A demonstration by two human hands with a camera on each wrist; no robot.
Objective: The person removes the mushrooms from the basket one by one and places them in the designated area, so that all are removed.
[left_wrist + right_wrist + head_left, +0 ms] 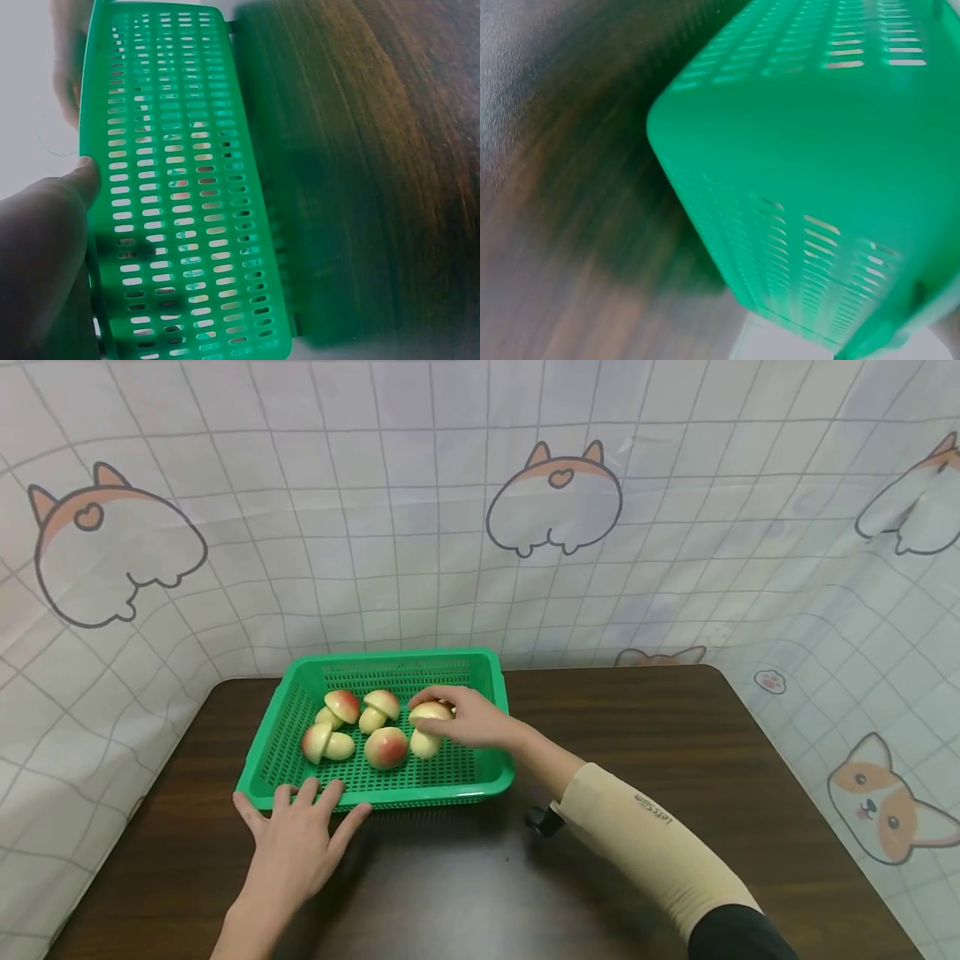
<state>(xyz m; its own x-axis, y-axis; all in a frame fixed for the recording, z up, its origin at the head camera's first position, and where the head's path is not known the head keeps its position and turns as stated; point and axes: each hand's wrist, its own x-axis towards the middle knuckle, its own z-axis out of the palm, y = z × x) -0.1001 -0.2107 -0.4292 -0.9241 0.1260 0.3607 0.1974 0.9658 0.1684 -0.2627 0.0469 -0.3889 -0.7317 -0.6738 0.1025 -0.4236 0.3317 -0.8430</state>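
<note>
A green plastic basket (495,693) with slotted walls holds several toy mushrooms with red-and-yellow caps. My right hand (476,718) reaches over the basket's right side and grips a mushroom (426,745) by its cap, thumb on the near side. Left of it a mushroom (386,749) shows only its round cap. Other mushrooms lie farther left, one mushroom (378,710) at the back and another mushroom (327,743) on its side. My left hand (292,847) rests at the basket's front-left rim with fingers spread. In the left wrist view the thumb (86,180) touches the rim.
The basket stands on a dark wood table (622,727), toward its back edge and left of the middle. A white gridded cloth (420,527) with corgi drawings hangs behind and at the sides. A small black device (543,821) sits under the right wrist.
</note>
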